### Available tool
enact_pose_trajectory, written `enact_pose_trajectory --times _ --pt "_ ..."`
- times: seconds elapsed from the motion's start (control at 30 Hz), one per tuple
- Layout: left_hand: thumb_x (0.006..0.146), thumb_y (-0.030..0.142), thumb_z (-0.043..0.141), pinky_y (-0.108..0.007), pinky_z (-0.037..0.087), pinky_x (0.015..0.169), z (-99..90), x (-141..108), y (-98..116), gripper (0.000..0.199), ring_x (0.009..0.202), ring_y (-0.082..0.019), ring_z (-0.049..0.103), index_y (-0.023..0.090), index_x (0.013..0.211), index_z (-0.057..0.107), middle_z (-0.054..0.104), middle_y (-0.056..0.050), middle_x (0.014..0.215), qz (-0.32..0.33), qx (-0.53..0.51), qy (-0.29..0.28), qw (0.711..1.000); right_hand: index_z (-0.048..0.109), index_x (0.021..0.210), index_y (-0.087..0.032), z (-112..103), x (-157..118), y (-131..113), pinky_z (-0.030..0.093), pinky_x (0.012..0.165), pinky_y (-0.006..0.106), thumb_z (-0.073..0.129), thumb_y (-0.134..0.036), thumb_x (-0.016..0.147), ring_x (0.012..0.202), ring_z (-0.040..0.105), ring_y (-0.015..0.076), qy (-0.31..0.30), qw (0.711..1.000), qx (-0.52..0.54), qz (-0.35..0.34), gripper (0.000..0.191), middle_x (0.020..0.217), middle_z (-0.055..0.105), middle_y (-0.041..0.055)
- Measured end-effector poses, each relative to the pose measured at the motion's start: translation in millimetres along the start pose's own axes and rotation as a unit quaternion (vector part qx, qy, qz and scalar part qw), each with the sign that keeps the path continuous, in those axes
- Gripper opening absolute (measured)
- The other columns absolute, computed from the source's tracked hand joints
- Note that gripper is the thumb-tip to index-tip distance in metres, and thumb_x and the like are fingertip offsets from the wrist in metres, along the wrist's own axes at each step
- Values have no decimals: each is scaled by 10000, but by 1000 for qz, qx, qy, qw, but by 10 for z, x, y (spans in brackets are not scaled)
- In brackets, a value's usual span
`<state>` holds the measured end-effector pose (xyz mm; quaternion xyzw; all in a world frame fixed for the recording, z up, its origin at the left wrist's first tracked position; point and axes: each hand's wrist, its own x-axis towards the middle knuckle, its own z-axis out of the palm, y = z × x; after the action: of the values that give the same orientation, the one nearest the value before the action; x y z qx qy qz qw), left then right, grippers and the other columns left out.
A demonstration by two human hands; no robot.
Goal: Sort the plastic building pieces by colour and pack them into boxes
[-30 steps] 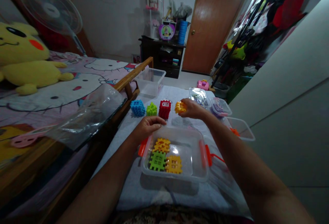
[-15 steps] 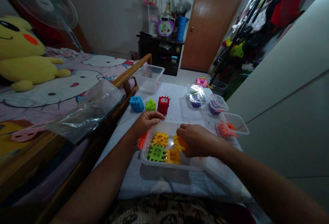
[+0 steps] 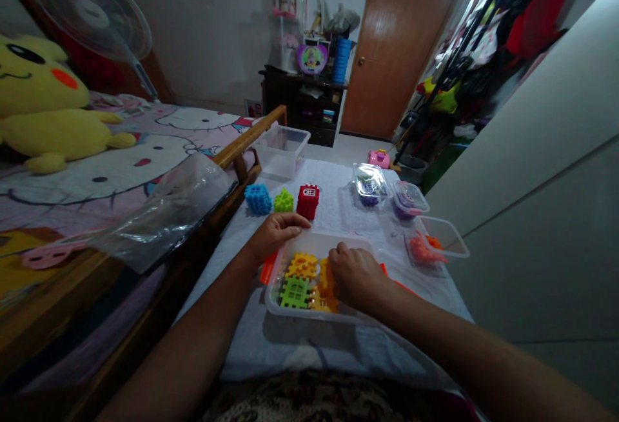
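Observation:
A clear plastic box (image 3: 360,313) stands before me on the cloth-covered table. Inside lie a green window block (image 3: 294,293), a yellow block (image 3: 302,266) and another yellow block (image 3: 323,299) beside the green one. My right hand (image 3: 358,273) is closed on a yellow toy block (image 3: 325,271) down in the box, its fingers partly hiding it. At the box's back left corner, my left hand (image 3: 276,233) grips the rim with thumb and fingers. Just beyond it stands a red block stack (image 3: 308,202).
Blue blocks (image 3: 258,199) and lime-green blocks (image 3: 284,200) sit behind my left hand. A larger clear bin (image 3: 283,151) stands farther back. On the right are lidded containers (image 3: 371,183) and an open box (image 3: 447,238) with orange pieces. A wooden bed rail (image 3: 227,154) borders the left.
My right hand has moved slightly left and pressed the yellow block closer to the other blocks. My left hand stays at the box's corner. The view has shifted a little.

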<state>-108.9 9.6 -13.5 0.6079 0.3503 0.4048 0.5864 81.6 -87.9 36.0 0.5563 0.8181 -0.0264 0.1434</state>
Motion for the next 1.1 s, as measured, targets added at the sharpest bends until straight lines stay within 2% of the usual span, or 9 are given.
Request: enact_pose_trajectory --times 0.17,0.3,0.47,0.63,0.9,1.1 --pt "629 279 696 -274 436 693 -2 6 11 211 703 -163 591 162 793 757 729 -28 782 -1 7 3 1000 650 1028 -91 20 60 -50 558 638 330 549 -148 825 818 709 270 15 1000 15 -8 234 963 672 176" --pt "642 285 701 -284 452 726 -1 -4 5 212 748 -179 615 164 808 753 736 -36 818 3 -1 3 1000 636 1047 -95 -15 68 -56 562 639 337 567 -156 825 830 709 275 1 999 33 -16 241 982 673 177" --pt "642 297 708 -298 462 732 2 -12 10 219 755 -190 623 157 806 746 734 -46 824 3 -2 4 1000 620 1071 -89 -37 45 -35 559 716 333 579 -142 819 904 695 271 -3 998 53 -19 261 1041 668 182" --pt "636 286 704 -289 456 711 1 -8 25 218 731 -178 611 154 803 748 731 -43 815 -5 -7 0 1000 623 1092 -90 -55 29 -9 541 791 346 633 -216 809 957 680 281 -19 997 74 -21 311 1079 669 182" --pt "620 285 718 -272 445 683 14 -18 40 221 711 -166 604 151 794 743 727 -36 796 -11 -23 5 1000 647 1067 -100 -185 13 -71 534 767 343 683 -385 782 926 693 294 -19 996 86 -12 404 1027 703 173" --pt "619 281 719 -282 449 704 13 -15 44 214 731 -176 613 155 789 745 730 -39 802 -10 -17 5 1000 639 1073 -114 -141 71 -88 543 689 354 597 -337 853 879 703 288 -7 998 54 -32 317 1018 705 162"
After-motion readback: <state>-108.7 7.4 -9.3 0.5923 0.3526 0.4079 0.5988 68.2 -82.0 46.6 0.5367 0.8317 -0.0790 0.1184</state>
